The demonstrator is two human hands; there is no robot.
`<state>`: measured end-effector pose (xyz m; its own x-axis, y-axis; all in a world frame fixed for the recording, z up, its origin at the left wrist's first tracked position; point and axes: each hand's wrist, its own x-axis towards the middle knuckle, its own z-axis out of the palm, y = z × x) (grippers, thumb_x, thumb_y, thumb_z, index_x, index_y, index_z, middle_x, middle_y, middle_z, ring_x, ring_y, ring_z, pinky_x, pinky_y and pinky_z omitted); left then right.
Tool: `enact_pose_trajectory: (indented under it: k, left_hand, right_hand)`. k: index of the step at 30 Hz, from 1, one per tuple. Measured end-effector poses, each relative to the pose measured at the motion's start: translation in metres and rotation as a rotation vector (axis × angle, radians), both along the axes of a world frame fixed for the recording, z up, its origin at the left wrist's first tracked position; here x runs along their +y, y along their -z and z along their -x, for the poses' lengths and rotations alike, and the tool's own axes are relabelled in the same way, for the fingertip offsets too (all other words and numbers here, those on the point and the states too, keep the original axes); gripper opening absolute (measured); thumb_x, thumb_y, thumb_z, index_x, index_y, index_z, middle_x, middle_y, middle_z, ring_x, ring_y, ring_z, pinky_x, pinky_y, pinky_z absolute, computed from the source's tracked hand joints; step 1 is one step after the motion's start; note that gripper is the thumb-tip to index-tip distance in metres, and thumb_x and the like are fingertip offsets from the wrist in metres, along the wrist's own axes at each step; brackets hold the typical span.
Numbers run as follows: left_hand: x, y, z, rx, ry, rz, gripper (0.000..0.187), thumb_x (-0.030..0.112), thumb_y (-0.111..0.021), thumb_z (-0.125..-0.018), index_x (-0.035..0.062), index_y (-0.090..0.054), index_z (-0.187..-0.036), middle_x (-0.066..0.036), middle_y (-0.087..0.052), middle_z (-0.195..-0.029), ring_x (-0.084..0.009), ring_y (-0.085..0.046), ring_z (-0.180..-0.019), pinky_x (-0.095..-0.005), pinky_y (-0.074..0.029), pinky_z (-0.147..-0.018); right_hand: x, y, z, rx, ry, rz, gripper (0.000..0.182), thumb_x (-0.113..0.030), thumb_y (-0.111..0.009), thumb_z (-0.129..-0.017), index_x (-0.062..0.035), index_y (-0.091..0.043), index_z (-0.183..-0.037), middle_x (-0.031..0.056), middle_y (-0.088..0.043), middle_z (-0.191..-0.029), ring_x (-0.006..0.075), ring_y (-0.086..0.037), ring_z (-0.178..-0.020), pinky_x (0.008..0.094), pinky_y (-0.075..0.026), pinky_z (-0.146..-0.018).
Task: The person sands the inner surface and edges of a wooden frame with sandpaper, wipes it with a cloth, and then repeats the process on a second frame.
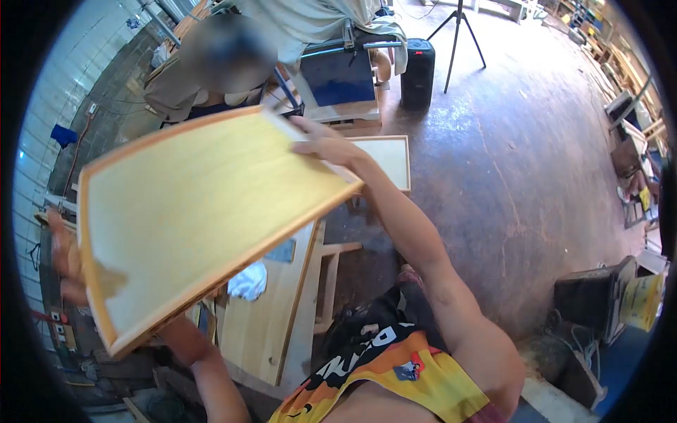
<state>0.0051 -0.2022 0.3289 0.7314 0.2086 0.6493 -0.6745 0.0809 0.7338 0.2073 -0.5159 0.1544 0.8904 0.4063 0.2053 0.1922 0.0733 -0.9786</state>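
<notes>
A large wood-framed panel [211,204] with a pale yellow face and a raised light-brown rim is held up in front of me, tilted. My right hand [328,146] grips its far right edge, with the fingers over the rim. At the opposite edge, my left hand [67,257] supports the panel from the left and beneath; its palm is hidden behind it. Below the panel lies a wide wooden board [261,331] on a bench, with a crumpled white cloth [247,280] on top.
A similar framed panel [388,158] lies beyond my right forearm. Another person [229,53], blurred, is close past the panel's far edge. A black speaker [417,74] and a tripod [457,42] stand on the concrete floor. At the right are a black bin [592,296] and a yellow bucket [643,303].
</notes>
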Motion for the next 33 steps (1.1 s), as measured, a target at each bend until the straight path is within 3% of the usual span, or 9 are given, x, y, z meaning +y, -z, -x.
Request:
enact_pose_trajectory:
  k: [3, 6, 8, 11, 15, 21, 28, 32, 33]
  left_hand:
    - [-0.071, 0.024, -0.149, 0.245, 0.374, -0.038, 0.057, 0.033, -0.048, -0.097, -0.0017, -0.038, -0.141, -0.016, -0.050, -0.134, -0.0234, -0.050, -0.122, -0.0363, -0.041, -0.104]
    - [-0.144, 0.075, -0.321, 0.525, 0.477, -0.275, 0.053, 0.026, -0.049, -0.098, -0.0012, -0.038, -0.141, -0.015, -0.051, -0.133, -0.0207, -0.051, -0.122, -0.0344, -0.041, -0.103]
    - [-0.183, 0.157, -0.414, 0.653, 0.270, -0.734, 0.049, 0.020, -0.058, -0.095, -0.0006, -0.043, -0.137, -0.010, -0.054, -0.127, -0.0145, -0.053, -0.114, -0.0282, -0.044, -0.094]
    - [-0.223, 0.315, -0.528, 0.729, -0.063, -1.562, 0.036, 0.033, -0.049, -0.099, 0.0006, -0.052, -0.115, -0.025, -0.066, -0.106, -0.0385, -0.064, -0.103, -0.0492, -0.050, -0.086]
    - [-0.244, 0.494, -0.556, 1.077, -0.137, -1.572, 0.038, 0.037, -0.045, -0.099, 0.0035, -0.057, -0.114, -0.029, -0.064, -0.108, -0.0453, -0.060, -0.106, -0.0557, -0.047, -0.090]
    - [-0.206, 0.601, -0.502, 1.549, -0.223, -1.458, 0.037, 0.035, -0.042, -0.099, 0.0073, -0.057, -0.119, -0.024, -0.064, -0.115, -0.0423, -0.060, -0.111, -0.0527, -0.046, -0.094]
    - [-0.144, 0.680, -0.482, 1.363, -0.297, -0.955, 0.033, 0.021, -0.046, -0.094, 0.0124, -0.061, -0.123, -0.015, -0.062, -0.123, -0.0400, -0.056, -0.115, -0.0471, -0.045, -0.097]
    - [-0.168, 0.622, -0.490, 1.269, -0.405, -0.588, 0.035, 0.021, -0.052, -0.091, 0.0052, -0.059, -0.121, -0.018, -0.064, -0.116, -0.0333, -0.061, -0.107, -0.0444, -0.049, -0.091]
    - [-0.181, 0.585, -0.490, 1.276, -0.253, -0.046, 0.026, 0.025, -0.057, -0.091, 0.0032, -0.065, -0.103, -0.011, -0.068, -0.095, -0.0229, -0.065, -0.091, -0.0384, -0.052, -0.079]
  right_hand:
    - [-0.103, 0.095, -0.046, 0.197, 0.200, -0.518, 0.052, -0.018, -0.061, -0.093, 0.0008, -0.045, -0.139, 0.0100, -0.055, -0.130, 0.0175, -0.053, -0.117, 0.0320, -0.043, -0.100]
    - [-0.195, 0.184, -0.084, 0.190, 0.722, -0.411, 0.045, -0.016, -0.054, -0.098, 0.0008, -0.045, -0.139, 0.0099, -0.055, -0.131, 0.0175, -0.053, -0.117, 0.0311, -0.040, -0.102]
    - [-0.234, 0.224, -0.085, 0.251, 0.892, -0.217, 0.044, -0.014, -0.051, -0.099, 0.0011, -0.044, -0.140, 0.0104, -0.055, -0.130, 0.0184, -0.053, -0.118, 0.0311, -0.040, -0.101]
    - [-0.266, 0.300, -0.130, 0.299, 1.040, -0.106, 0.044, -0.012, -0.049, -0.099, 0.0008, -0.043, -0.141, 0.0135, -0.057, -0.131, 0.0207, -0.053, -0.120, 0.0320, -0.041, -0.101]
    - [-0.276, 0.396, -0.151, 0.586, 1.068, 0.226, 0.046, -0.009, -0.049, -0.097, -0.0010, -0.043, -0.142, 0.0198, -0.056, -0.134, 0.0278, -0.050, -0.128, 0.0343, -0.040, -0.103]
    - [-0.248, 0.507, -0.170, 0.535, 0.917, 0.706, 0.045, -0.006, -0.049, -0.096, 0.0005, -0.044, -0.140, 0.0200, -0.054, -0.137, 0.0302, -0.052, -0.127, 0.0358, -0.041, -0.103]
    - [-0.213, 0.514, -0.186, 0.528, 0.838, 0.410, 0.048, -0.005, -0.047, -0.097, 0.0027, -0.038, -0.143, 0.0211, -0.045, -0.144, 0.0262, -0.040, -0.137, 0.0346, -0.033, -0.111]
    - [-0.212, 0.516, -0.172, 0.295, 0.858, 0.484, 0.045, -0.014, -0.046, -0.098, 0.0043, -0.040, -0.139, 0.0219, -0.053, -0.134, 0.0299, -0.051, -0.125, 0.0387, -0.037, -0.105]
    - [-0.202, 0.470, -0.164, 0.283, 0.758, 0.577, 0.046, -0.021, -0.049, -0.098, 0.0052, -0.043, -0.134, 0.0209, -0.057, -0.123, 0.0303, -0.055, -0.116, 0.0408, -0.040, -0.100]
